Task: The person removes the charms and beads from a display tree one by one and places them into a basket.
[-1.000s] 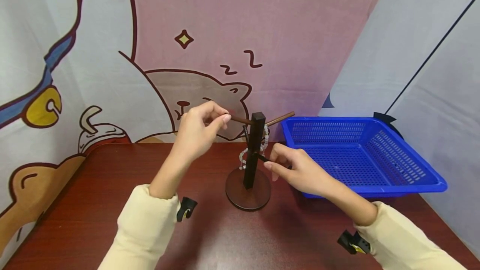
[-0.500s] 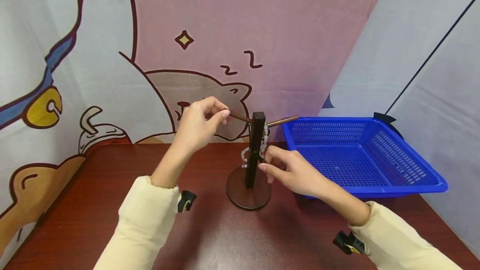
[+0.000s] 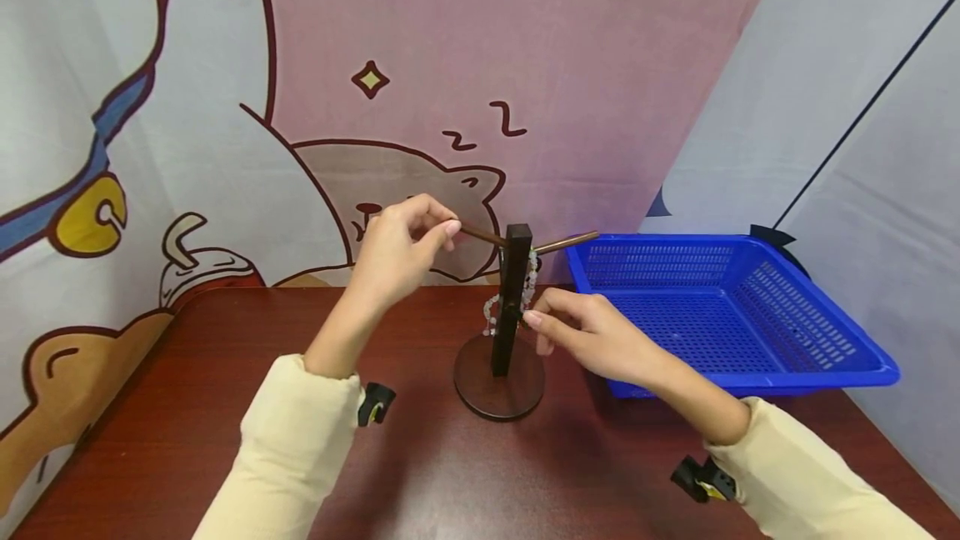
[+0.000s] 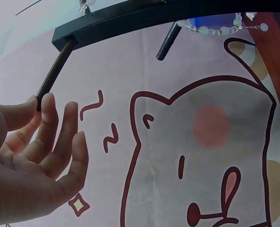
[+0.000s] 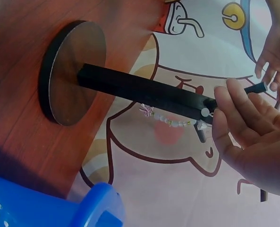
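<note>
The left hand (image 3: 395, 257) pinches an upper peg (image 3: 482, 234) of the upright stand (image 3: 513, 273) on the desk (image 3: 420, 465); whether the right hand (image 3: 591, 332) grips, I cannot tell. A sideways pull could tip the stand, so hanging beads (image 3: 532, 271) slip off.

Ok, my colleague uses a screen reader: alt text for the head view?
A left hand pinches an upper peg of a dark stand hung with pale beads; the right hand is at its post. A blue basket sits to the right.

Indoor tabletop spot, exact kind unclear; cartoon-print cloth backdrop (image 3: 600, 65); reddish-brown table (image 3: 585, 482).
</note>
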`<state>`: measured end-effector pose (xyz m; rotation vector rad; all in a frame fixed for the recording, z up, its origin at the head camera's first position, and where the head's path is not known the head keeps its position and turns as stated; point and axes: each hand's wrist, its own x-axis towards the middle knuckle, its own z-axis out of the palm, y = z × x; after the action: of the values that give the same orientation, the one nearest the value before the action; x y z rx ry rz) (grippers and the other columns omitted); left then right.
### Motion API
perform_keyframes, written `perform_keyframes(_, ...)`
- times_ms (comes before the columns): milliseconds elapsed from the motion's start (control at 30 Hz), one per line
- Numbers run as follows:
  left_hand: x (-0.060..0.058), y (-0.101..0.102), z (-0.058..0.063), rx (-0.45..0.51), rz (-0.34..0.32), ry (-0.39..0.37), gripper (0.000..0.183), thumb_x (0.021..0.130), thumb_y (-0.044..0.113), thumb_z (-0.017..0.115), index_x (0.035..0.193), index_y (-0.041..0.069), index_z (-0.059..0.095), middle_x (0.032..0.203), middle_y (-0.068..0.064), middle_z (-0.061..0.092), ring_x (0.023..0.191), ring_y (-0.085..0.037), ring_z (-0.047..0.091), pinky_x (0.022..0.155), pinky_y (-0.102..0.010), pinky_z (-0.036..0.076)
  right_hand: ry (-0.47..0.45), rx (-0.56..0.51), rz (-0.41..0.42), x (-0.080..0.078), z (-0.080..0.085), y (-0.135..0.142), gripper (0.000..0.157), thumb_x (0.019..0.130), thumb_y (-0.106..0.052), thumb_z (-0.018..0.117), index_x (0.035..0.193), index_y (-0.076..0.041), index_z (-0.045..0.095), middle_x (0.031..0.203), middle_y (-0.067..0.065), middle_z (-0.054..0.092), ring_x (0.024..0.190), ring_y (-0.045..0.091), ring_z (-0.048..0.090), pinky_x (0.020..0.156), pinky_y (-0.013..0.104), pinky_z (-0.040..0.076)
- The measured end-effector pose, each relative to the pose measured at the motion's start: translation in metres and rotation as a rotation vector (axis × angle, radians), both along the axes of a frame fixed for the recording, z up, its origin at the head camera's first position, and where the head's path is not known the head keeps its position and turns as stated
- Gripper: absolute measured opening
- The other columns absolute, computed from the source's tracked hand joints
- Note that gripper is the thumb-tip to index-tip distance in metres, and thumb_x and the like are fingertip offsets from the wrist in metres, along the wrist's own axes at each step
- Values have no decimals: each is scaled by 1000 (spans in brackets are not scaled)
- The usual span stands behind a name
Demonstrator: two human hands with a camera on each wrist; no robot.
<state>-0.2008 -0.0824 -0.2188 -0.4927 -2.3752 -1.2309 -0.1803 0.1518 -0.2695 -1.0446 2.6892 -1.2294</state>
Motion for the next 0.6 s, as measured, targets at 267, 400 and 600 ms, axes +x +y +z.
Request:
perform_keyframes(267, 0, 0, -1, 6, 5, 3, 7, 87, 13, 62, 87, 6, 66, 67, -2, 64, 62, -16, 52, 60, -30, 37, -6, -21, -57, -8, 4, 2, 8, 91, -15, 57, 88, -9, 60, 72, 0, 61, 66, 16, 60, 61, 28, 48)
perform_keyframes(400, 1, 0, -1, 5, 6, 4, 7, 87, 13, 62, 87, 7, 66, 67, -2, 64, 64, -17, 53, 61, -30, 37, 0, -30, -81, -13, 3, 3, 4, 89, -11, 59, 90, -8, 59, 74, 3, 62, 64, 13, 59, 59, 28, 49)
perform_keyframes(600, 1, 0, -1, 4, 10, 5, 7, 87, 13, 62, 87, 7, 66, 66, -2, 63, 66, -17, 54, 63, -31, 37, 13, -39, -109, -19, 2, 2, 5, 88, -8, 60, 92, -7, 58, 72, -2, 62, 62, 14, 59, 56, 28, 48)
